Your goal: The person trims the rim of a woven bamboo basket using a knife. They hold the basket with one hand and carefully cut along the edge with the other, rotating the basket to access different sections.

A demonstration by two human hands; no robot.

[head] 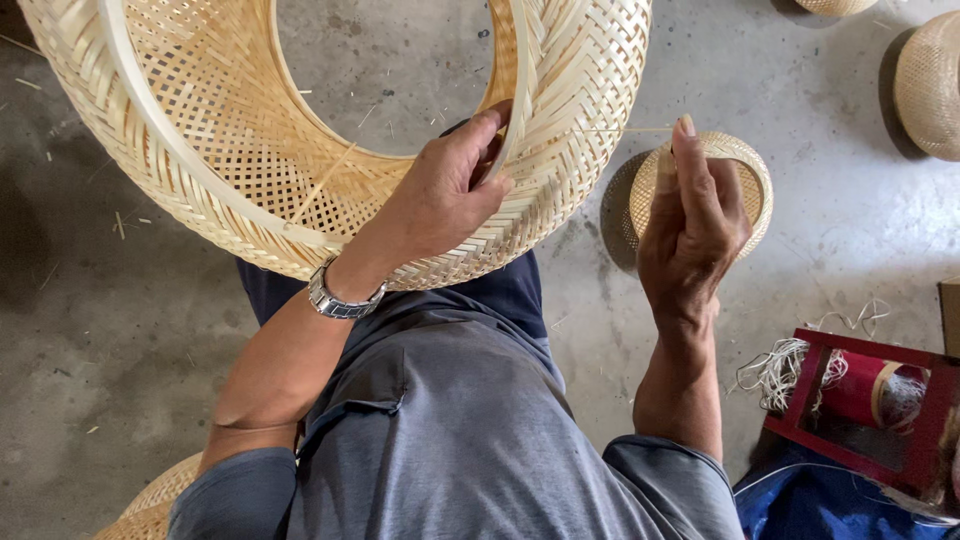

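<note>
A large round woven bamboo basket frame [230,130], open in the middle, is held up above my lap. My left hand [440,195] grips its near rim, thumb inside and fingers over the woven wall; a metal watch [335,298] sits on that wrist. My right hand [690,225] is raised just right of the frame, pinching a thin bamboo strip [625,129] that runs level from the fingertips into the weave.
A small woven ring basket [745,160] stands on the concrete floor behind my right hand. More woven pieces lie at the top right [930,85] and bottom left [150,505]. A red wooden holder with a spool of pale fibre [860,395] sits at the right.
</note>
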